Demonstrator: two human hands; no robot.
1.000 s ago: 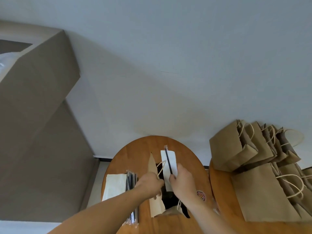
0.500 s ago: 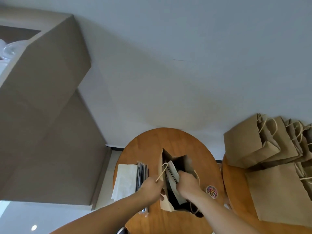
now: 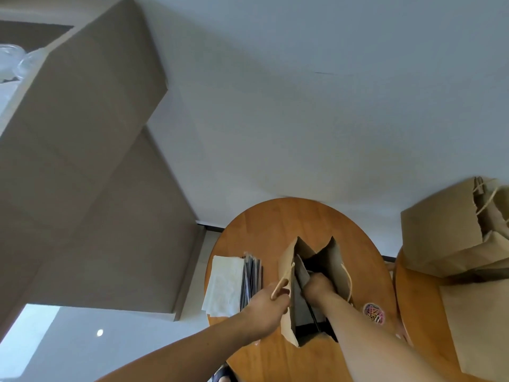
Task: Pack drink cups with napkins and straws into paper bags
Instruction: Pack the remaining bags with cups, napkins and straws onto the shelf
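Left hand [image 3: 268, 303], just right of napkin stack [image 3: 223, 288] and straw bundle [image 3: 250, 279], pinches twine handle [image 3: 283, 281] of open paper bag [image 3: 334, 260] standing on round table [image 3: 275, 224]. Right hand [image 3: 319, 285] sunk in bag mouth, against napkin [image 3: 301, 274] and black straw [image 3: 313, 314]; grip hidden, cannot tell. Bag pile [image 3: 446, 238] on neighbouring table, far right.

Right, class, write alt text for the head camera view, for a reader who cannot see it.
A left hand pinches the handle of an open paper bag on a round wooden table while the right hand reaches inside beside a napkin and straw. Spare napkins, straws and more bags lie nearby.
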